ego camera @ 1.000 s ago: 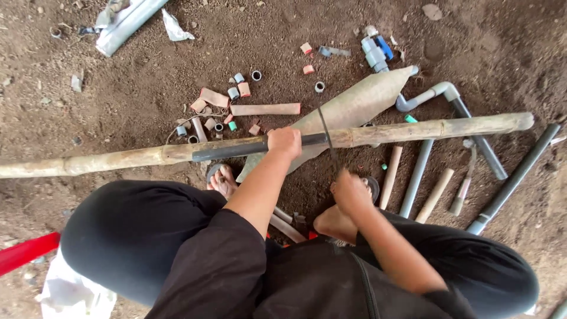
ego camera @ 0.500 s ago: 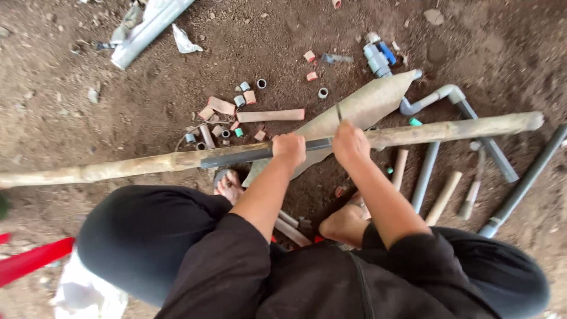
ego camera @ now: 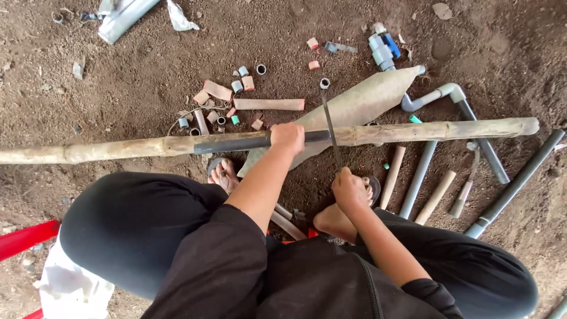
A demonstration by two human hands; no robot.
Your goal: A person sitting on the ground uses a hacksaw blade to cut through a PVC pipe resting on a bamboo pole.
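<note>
Both hands are busy: the left hand [ego camera: 287, 137] clenches around a dark grey pipe [ego camera: 236, 142] sleeved over a long wooden pole [ego camera: 413, 131] lying across the dirt ground [ego camera: 118, 77]. The right hand [ego camera: 349, 190] grips a thin saw blade [ego camera: 329, 127] crossing the pipe just beside the left hand.

The left hand [ego camera: 287, 137] is closed in a fist, knuckles up, with the forearm stretched forward from a dark sleeve. The right hand [ego camera: 349, 190] is clenched nearer the body, the bare forearm bent back.
</note>
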